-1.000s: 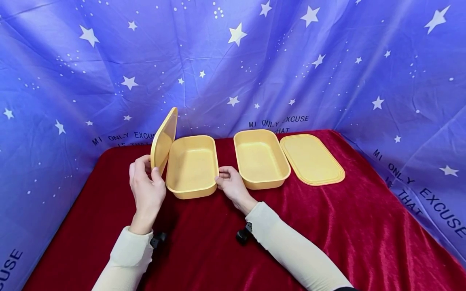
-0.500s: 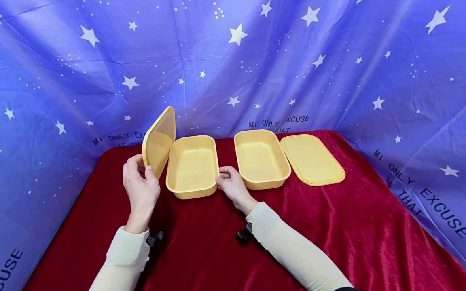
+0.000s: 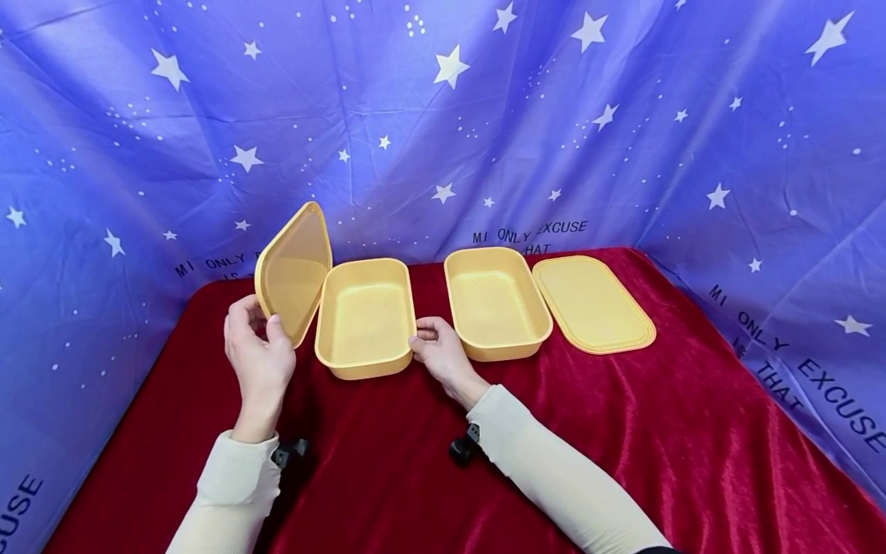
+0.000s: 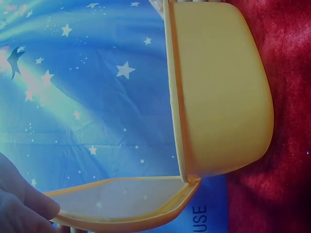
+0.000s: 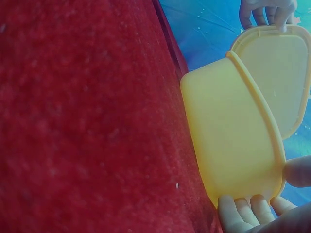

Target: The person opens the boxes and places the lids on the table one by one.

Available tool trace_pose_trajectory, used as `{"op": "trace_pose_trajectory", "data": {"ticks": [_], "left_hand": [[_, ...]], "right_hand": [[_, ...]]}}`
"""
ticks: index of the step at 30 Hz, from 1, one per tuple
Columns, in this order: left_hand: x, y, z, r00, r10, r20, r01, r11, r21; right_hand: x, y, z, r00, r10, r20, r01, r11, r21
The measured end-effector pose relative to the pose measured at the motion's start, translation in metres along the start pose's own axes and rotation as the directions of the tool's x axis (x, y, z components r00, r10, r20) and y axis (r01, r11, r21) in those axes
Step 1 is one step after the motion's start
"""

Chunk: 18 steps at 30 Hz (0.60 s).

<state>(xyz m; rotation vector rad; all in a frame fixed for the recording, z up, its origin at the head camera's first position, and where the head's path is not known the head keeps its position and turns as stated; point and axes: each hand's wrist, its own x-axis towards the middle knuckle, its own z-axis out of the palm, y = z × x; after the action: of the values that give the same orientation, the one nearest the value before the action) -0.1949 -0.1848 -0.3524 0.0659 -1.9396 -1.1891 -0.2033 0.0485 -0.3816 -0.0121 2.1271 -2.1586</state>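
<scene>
In the head view, a yellow rectangular food container (image 3: 367,370) stands uncovered on the red cloth. My left hand (image 3: 259,362) pinches its yellow lid (image 3: 294,269) by the near edge, thumb on the inner face and fingers behind. The lid stands tilted up at the container's left side; its far corner meets the rim in the left wrist view, where the container wall (image 4: 223,92) fills the upper right. My right hand (image 3: 446,360) grips the container's right side near the front corner. Its thumb (image 5: 297,171) lies at the rim and its fingers press the outer wall.
A second uncovered yellow container (image 3: 505,352) stands just right of my right hand. Beside it another yellow lid (image 3: 595,308) lies flat. The red velvet cloth (image 3: 623,462) covers the table, with a blue star-patterned curtain (image 3: 388,92) behind and at both sides.
My left hand has moved left with the lid, swinging it further outward from the container so more of its inner face shows. My right hand and both containers have stayed in place.
</scene>
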Motion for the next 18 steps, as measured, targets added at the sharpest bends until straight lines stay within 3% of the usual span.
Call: {"op": "trace_pose_trajectory", "data": {"ticks": [6, 14, 18], "left_hand": [[0.0024, -0.0010, -0.0021, 1.000, -0.017, -0.020, 0.017, 1.000, -0.009], [0.0063, -0.0026, -0.0056, 0.995, -0.090, -0.047, 0.089, 0.996, -0.016], [0.0081, -0.0024, -0.0069, 0.986, -0.158, -0.056, 0.156, 0.987, -0.043]], "right_hand": [[-0.0003, -0.0003, 0.0006, 1.000, 0.004, -0.006, -0.004, 1.000, -0.007], [-0.0009, -0.0013, 0.0007, 1.000, 0.003, -0.007, -0.003, 1.000, -0.008], [-0.0013, -0.0017, 0.0006, 1.000, -0.001, -0.007, 0.001, 1.000, -0.007]]}}
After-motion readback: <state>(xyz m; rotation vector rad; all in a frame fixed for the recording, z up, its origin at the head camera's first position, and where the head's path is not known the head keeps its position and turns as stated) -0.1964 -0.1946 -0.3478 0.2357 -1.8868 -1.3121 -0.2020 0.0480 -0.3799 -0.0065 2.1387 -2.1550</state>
